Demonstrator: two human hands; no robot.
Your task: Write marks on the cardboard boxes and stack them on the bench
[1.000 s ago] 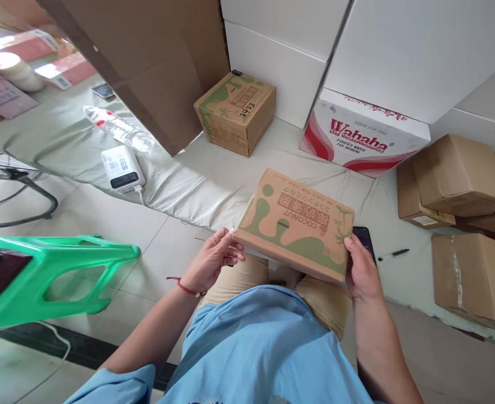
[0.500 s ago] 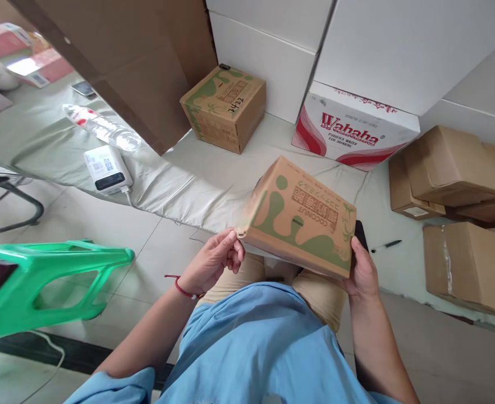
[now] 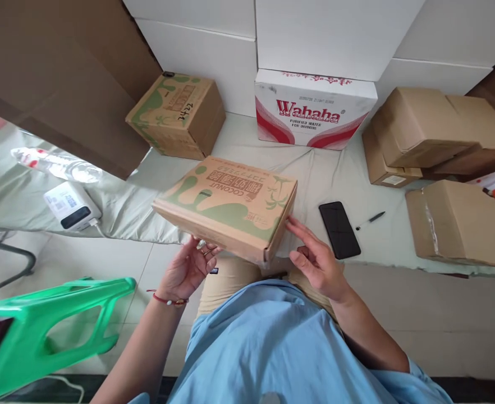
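Note:
A flat brown cardboard box [image 3: 230, 196] with green splashes and "COCONUT" print sits at the table's near edge, partly overhanging it. Its lettering is upside down from where I look. My left hand [image 3: 188, 270], palm up with curled fingers, is at the lower front edge, and some fingertips are hidden under it. At the right end, my right hand [image 3: 317, 259] touches the box's side with stretched fingertips, thumb held apart. A black phone [image 3: 340, 230] lies on the table right of that hand, beside a pen [image 3: 370, 220].
Behind stand a similar carton [image 3: 178, 115] marked 2422 and a white Wahaha box [image 3: 315, 115]. Brown boxes [image 3: 458, 224] occupy the right. A power bank [image 3: 71, 206] and water bottle [image 3: 58, 165] lie left, above a green stool [image 3: 58, 314].
The box has moved left and down to a flatter pose. My right hand has loosened from its right end, and my left hand has shifted under the front edge. The phone is now uncovered.

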